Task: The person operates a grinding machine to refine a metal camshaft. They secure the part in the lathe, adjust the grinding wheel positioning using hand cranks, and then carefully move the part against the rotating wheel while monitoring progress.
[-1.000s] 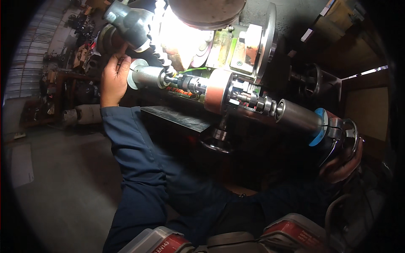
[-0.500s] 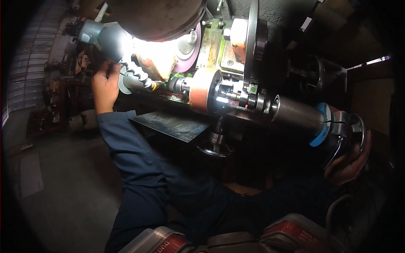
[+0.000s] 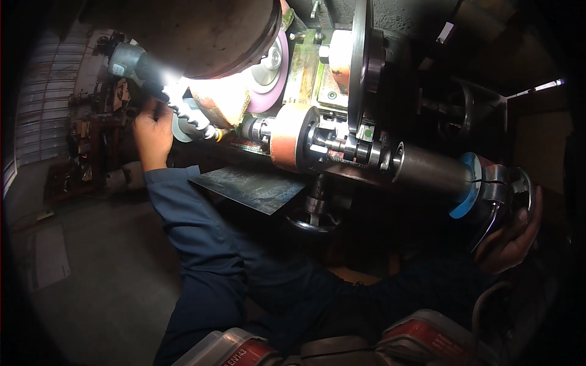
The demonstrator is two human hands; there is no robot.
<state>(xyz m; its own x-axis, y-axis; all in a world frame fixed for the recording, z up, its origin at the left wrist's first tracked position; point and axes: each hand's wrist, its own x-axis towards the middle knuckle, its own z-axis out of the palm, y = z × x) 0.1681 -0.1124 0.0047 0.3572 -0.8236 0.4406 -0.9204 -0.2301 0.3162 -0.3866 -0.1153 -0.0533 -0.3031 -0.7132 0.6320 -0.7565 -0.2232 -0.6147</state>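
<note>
At the upper left, my left hand [image 3: 152, 137] is raised with curled fingers beside a grey round machine part [image 3: 182, 122], under a work lamp [image 3: 129, 63]. Its fingertips are partly hidden, so what they hold does not show. Far to the right, my right hand [image 3: 513, 241] has its fingers wrapped round the rim of a shiny metal handwheel [image 3: 526, 183]. Between the hands, a shaft with several steps and lobes [image 3: 360, 150] is mounted across the grinding machine, passing an orange-painted round housing [image 3: 285, 141]. A pinkish grinding wheel [image 3: 278, 76] stands behind it.
A ribbed coolant hose [image 3: 189, 113] with a yellow tip hangs near the left hand. A large dark rounded cover [image 3: 201, 30] juts over the work. Below are a flat metal plate [image 3: 250, 188] and another handwheel [image 3: 312, 221]. A blue ring [image 3: 467, 186] encircles the right end.
The view has shifted slightly, so the large cover and lamp sit a little differently in it. Both hands keep about the same places on the machine.
</note>
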